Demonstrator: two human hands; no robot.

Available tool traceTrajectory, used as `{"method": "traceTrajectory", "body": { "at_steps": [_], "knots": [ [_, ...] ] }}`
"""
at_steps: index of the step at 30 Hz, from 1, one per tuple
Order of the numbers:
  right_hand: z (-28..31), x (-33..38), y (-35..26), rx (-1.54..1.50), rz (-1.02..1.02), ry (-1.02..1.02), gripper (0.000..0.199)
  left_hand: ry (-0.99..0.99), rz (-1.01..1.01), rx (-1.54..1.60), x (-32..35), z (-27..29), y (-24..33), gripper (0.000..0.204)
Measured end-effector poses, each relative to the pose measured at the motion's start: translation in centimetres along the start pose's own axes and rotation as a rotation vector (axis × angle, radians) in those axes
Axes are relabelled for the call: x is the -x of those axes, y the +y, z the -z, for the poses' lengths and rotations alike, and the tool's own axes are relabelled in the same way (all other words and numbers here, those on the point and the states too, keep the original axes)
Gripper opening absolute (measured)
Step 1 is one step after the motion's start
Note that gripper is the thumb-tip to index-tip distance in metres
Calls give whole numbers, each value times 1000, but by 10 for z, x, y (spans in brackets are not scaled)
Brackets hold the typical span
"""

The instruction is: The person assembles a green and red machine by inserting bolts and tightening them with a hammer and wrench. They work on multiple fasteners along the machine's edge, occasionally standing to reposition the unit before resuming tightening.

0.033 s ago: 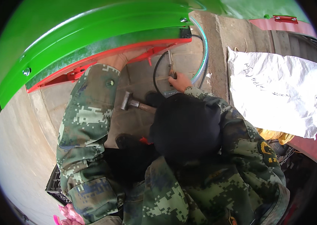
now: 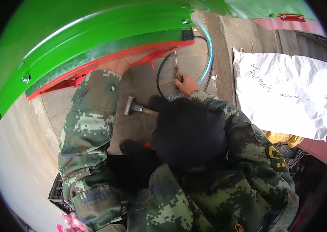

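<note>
We wear a camouflage jacket in a pixel pattern of green, grey and pale cream, with long sleeves reaching the wrists. The left sleeve [image 2: 88, 127], toward nine o'clock, carries a small round button near the cuff. The right sleeve [image 2: 244, 139], toward three o'clock, shows a yellow embroidered patch. Both hands are bare. Dark trousers show below.

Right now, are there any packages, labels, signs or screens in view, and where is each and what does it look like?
White sack: woven plastic bag lying flat at the right on the concrete, crumpled, with dark handwriting on it.
Yellow bag: just a corner showing under the sack's lower edge.
No signs or screens show.
</note>
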State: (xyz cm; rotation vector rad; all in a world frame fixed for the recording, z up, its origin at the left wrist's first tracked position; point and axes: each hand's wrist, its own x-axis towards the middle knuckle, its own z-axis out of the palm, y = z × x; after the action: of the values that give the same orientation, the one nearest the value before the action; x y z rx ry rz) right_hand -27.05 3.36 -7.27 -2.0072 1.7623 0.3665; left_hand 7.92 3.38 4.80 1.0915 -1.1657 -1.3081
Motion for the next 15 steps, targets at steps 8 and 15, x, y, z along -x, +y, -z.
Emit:
{"method": "traceTrajectory", "body": {
  "at_steps": [8, 15],
  "knots": [
    [-13, 21, 60, -137, -71, 179, 29, -150, -73, -827, -12, 0, -14, 33],
    [-20, 58, 76, -108, 131, 165, 17, -25, 34, 79, -12, -1, -30, 30]
  ]
}}
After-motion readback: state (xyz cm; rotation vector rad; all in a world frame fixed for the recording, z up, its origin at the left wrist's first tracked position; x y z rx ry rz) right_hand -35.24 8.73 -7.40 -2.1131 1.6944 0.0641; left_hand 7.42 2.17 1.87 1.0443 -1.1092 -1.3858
